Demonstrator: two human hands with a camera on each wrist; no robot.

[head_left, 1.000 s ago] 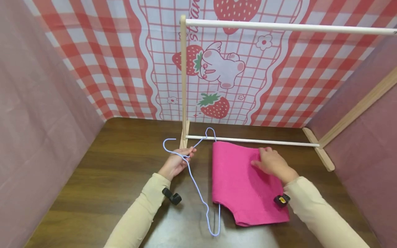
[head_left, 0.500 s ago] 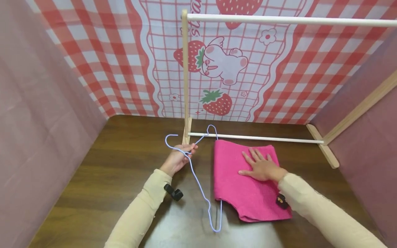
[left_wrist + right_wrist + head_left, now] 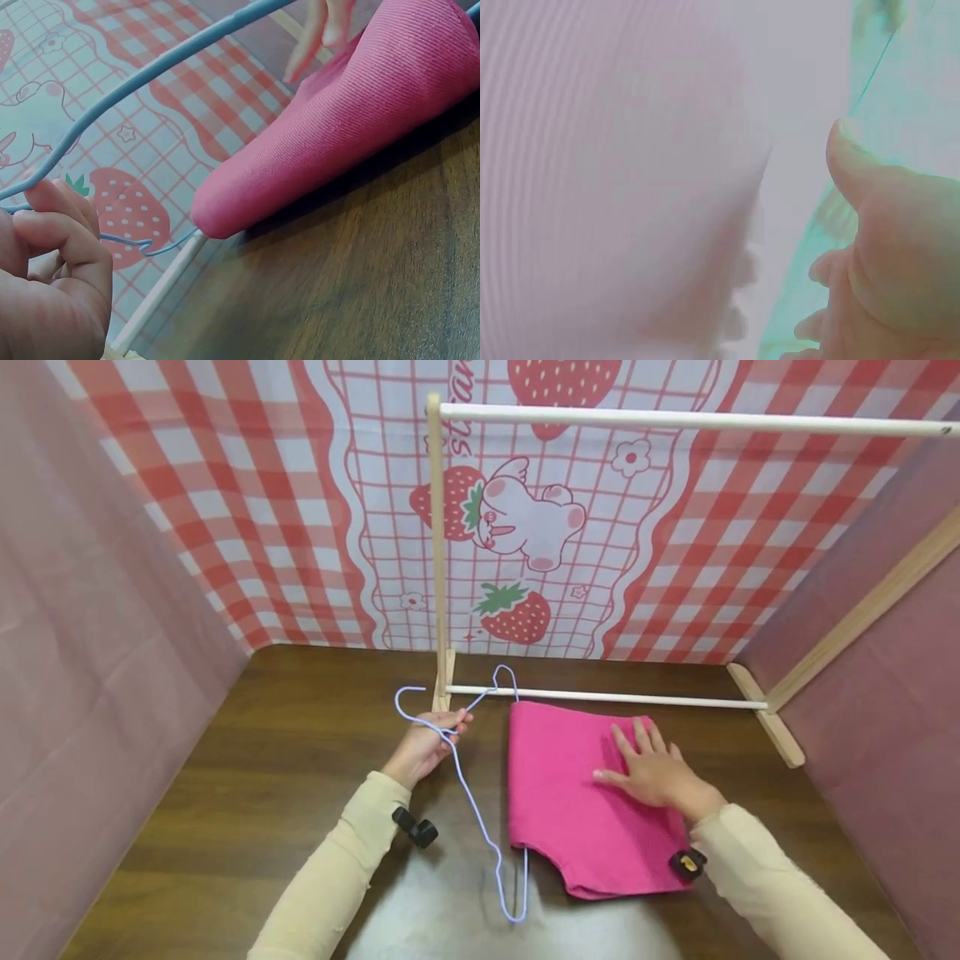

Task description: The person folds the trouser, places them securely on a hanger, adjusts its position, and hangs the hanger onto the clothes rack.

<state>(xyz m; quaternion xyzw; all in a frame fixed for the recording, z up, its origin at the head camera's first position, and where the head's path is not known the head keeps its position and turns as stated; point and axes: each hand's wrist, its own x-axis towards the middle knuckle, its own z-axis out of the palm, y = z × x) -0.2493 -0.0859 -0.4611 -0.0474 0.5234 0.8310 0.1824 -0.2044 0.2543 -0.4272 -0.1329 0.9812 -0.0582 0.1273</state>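
A light-blue wire hanger (image 3: 474, 803) is held by my left hand (image 3: 424, 747), whose thumb and fingers pinch it close to the hook. Folded over the hanger's bar is a pink garment (image 3: 555, 785), spread on the table to the right. The hanger's far end and near end stick out from its fold. My right hand (image 3: 660, 774) rests on the garment's upper right part with fingers spread and nearly straight. In the left wrist view, the garment's rounded fold (image 3: 300, 154) stands up from the wood. The right wrist view is washed out, showing the right hand (image 3: 900, 255) beside pale ribbed cloth (image 3: 592, 172).
A wooden rack stands at the back, with a white top bar (image 3: 675, 419), a white lower bar (image 3: 630, 697) and a left post (image 3: 438, 552). The lower bar lies just beyond the garment. A checked strawberry cloth (image 3: 285, 535) and pink side curtains (image 3: 97, 610) enclose the brown table (image 3: 225, 827).
My right hand went from the garment's upper right edge inward onto its surface, then slid back somewhat to the right. The left hand keeps its pinch on the hanger.
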